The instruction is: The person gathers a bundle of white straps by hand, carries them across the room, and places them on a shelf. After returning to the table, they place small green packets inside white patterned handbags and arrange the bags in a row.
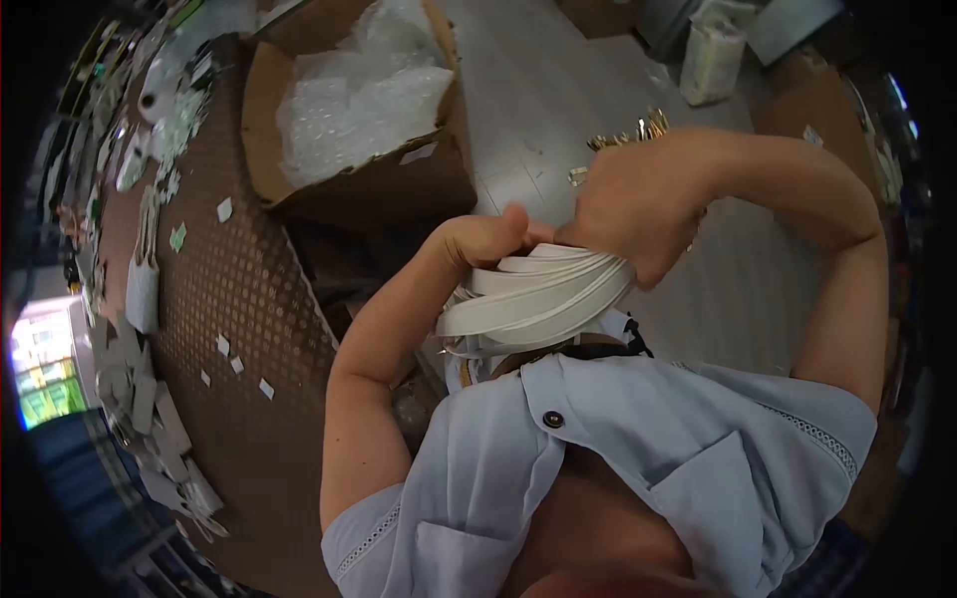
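A thick bundle of white straps (543, 299) is folded in a loop in front of my waist. My right hand (638, 204) is closed around one end of it, at the upper right of the loop. Past its knuckles, shiny gold metal fittings (648, 127) stick out; whether they are buckles or clasps I cannot make out. My left hand (490, 237) grips the upper left side of the bundle, thumb raised, with most of its fingers hidden behind the straps. The two hands are close together.
On the left, a table with a brown patterned cover (229, 299) carries scattered small white tags (266, 389) and a pile of white pieces (159, 419). Ahead stands a cardboard box (369, 189) holding bubble wrap (369, 110). A wrapped roll (713, 60) stands on the floor.
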Tool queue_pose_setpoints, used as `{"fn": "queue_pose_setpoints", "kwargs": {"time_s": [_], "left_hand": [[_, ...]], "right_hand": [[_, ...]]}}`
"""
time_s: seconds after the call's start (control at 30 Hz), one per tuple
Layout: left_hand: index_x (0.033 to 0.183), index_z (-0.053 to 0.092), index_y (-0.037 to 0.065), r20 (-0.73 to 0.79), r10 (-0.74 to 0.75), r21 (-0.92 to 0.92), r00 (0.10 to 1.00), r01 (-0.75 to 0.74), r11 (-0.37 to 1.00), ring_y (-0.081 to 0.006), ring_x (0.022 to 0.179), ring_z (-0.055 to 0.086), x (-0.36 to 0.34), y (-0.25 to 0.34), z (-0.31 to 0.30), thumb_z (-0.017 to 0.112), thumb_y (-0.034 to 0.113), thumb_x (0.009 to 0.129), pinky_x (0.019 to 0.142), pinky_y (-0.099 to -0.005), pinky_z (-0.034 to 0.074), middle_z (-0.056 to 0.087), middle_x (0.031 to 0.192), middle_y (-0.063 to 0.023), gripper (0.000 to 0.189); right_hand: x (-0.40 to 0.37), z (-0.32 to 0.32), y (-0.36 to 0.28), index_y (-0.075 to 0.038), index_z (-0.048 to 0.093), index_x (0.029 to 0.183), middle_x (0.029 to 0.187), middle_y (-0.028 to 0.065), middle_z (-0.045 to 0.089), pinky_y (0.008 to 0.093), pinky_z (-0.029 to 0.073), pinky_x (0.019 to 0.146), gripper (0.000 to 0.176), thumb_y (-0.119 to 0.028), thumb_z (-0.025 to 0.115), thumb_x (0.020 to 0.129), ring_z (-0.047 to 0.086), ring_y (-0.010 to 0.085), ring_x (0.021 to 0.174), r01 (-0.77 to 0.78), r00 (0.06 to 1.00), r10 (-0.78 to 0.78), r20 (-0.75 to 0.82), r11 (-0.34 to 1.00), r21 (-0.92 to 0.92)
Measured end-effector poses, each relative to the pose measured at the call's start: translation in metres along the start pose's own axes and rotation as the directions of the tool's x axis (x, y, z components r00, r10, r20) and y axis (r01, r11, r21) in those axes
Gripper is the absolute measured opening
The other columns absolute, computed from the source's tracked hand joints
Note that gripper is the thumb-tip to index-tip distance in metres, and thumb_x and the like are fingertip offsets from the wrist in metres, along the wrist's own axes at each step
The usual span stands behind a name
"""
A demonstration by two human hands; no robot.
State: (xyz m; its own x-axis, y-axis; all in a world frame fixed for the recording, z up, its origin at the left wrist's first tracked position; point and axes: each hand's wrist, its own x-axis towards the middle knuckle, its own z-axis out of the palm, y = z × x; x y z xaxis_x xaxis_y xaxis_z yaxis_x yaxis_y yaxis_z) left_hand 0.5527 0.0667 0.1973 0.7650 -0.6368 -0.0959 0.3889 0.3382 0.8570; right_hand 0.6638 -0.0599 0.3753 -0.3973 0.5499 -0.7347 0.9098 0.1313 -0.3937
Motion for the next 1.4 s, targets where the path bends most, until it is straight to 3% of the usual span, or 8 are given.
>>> {"fn": "queue_pose_setpoints", "kwargs": {"time_s": [0.2, 0.37, 0.43, 0.67, 0.87, 0.97, 1.17, 1.4], "left_hand": [[0.133, 0.026, -0.004, 0.244, -0.247, 0.235, 0.938, 0.19, 0.953, -0.0169, 0.115, 0.04, 0.08, 0.062, -0.025, 0.078, 0.065, 0.036, 0.096, -0.0298, 0.033, 0.041, 0.128, -0.0093, 0.13], [0.133, 0.025, -0.004, 0.17, 0.051, 0.162, 0.984, -0.079, 0.984, -0.018, 0.121, 0.034, 0.118, 0.115, -0.094, 0.082, 0.056, 0.043, 0.1, -0.0309, 0.027, 0.038, 0.13, -0.0113, 0.123], [0.134, 0.024, -0.004, -0.061, 0.046, 0.217, 0.997, -0.032, 0.976, -0.0193, 0.123, 0.032, 0.131, 0.139, -0.114, 0.082, 0.054, 0.045, 0.102, -0.0319, 0.025, 0.037, 0.132, -0.0124, 0.121], [0.134, 0.022, -0.003, 0.123, 0.048, 0.626, 0.991, -0.115, 0.771, -0.0221, 0.123, 0.034, 0.214, 0.24, -0.202, 0.082, 0.052, 0.045, 0.103, -0.0329, 0.025, 0.039, 0.13, -0.0142, 0.121], [0.118, 0.046, -0.002, -0.074, 0.322, 0.412, 0.944, -0.265, 0.872, -0.022, 0.113, 0.044, 0.273, 0.305, -0.254, 0.084, 0.031, 0.05, 0.097, -0.0328, 0.034, 0.052, 0.114, -0.0109, 0.085], [0.108, 0.053, 0.0, -0.076, 0.387, 0.453, 0.919, -0.314, 0.835, -0.0206, 0.101, 0.052, 0.315, 0.354, -0.272, 0.079, 0.019, 0.057, 0.088, -0.0315, 0.042, 0.055, 0.107, -0.0093, 0.061], [0.101, 0.054, 0.003, -0.394, 0.535, 0.362, 0.747, -0.409, 0.838, -0.0157, 0.085, 0.058, 0.375, 0.416, -0.326, 0.071, 0.005, 0.063, 0.075, -0.0282, 0.048, 0.059, 0.093, -0.0055, 0.042], [0.107, 0.053, 0.0, -0.497, 0.531, -0.019, 0.686, -0.621, 0.784, -0.0192, 0.09, 0.058, 0.433, 0.457, -0.398, 0.069, 0.006, 0.066, 0.077, -0.0303, 0.05, 0.059, 0.094, -0.0106, 0.044]], "right_hand": [[-0.045, -0.006, 0.068, -0.002, 0.055, 0.092, 0.065, 0.011, 0.06, 0.0375, 0.046, 0.059, 0.031, -0.007, 0.059, 0.062, 0.06, 0.0287, 0.064, -0.228, 0.973, 0.229, -0.022, 0.949, -0.219], [-0.058, -0.022, 0.141, -0.007, 0.064, 0.083, 0.067, 0.0038, 0.062, 0.0358, 0.046, 0.058, 0.023, -0.015, 0.066, 0.061, 0.06, 0.0229, 0.066, -0.392, 0.919, 0.328, -0.218, 0.816, -0.424], [-0.071, -0.028, 0.17, -0.004, 0.052, 0.086, 0.062, 0.0019, 0.059, 0.0293, 0.039, 0.067, 0.027, -0.019, 0.063, 0.065, 0.059, 0.0169, 0.061, -0.397, 0.895, 0.118, -0.429, 0.648, -0.65], [-0.083, -0.092, 0.245, -0.008, 0.051, 0.082, 0.066, -0.0014, 0.059, 0.0277, 0.034, 0.077, 0.018, -0.02, 0.059, 0.071, 0.057, 0.0127, 0.068, -0.504, 0.863, 0.269, -0.428, 0.519, -0.691], [-0.144, -0.157, 0.357, -0.018, 0.053, 0.074, 0.064, -0.01, 0.056, 0.0398, 0.012, 0.11, 0.013, -0.021, 0.063, 0.066, 0.056, 0.0078, 0.083, -0.707, 0.695, 0.119, -0.709, 0.292, -0.644], [-0.171, -0.189, 0.414, -0.019, 0.048, 0.069, 0.061, -0.0094, 0.048, 0.0466, -0.003, 0.113, 0.012, -0.019, 0.059, 0.065, 0.053, 0.0084, 0.086, -0.744, 0.661, 0.003, -0.751, 0.134, -0.655], [-0.206, -0.25, 0.52, -0.025, 0.058, 0.068, 0.069, -0.0126, 0.054, 0.0482, -0.004, 0.112, 0.009, -0.016, 0.059, 0.068, 0.052, 0.0047, 0.098, -0.787, 0.597, -0.268, -0.756, -0.014, -0.617], [-0.214, -0.329, 0.616, -0.024, 0.063, 0.071, 0.08, -0.0108, 0.06, 0.0486, -0.004, 0.112, 0.006, -0.02, 0.06, 0.067, 0.043, 0.0096, 0.116, -0.604, 0.774, -0.247, -0.583, -0.01, -0.797]]}}
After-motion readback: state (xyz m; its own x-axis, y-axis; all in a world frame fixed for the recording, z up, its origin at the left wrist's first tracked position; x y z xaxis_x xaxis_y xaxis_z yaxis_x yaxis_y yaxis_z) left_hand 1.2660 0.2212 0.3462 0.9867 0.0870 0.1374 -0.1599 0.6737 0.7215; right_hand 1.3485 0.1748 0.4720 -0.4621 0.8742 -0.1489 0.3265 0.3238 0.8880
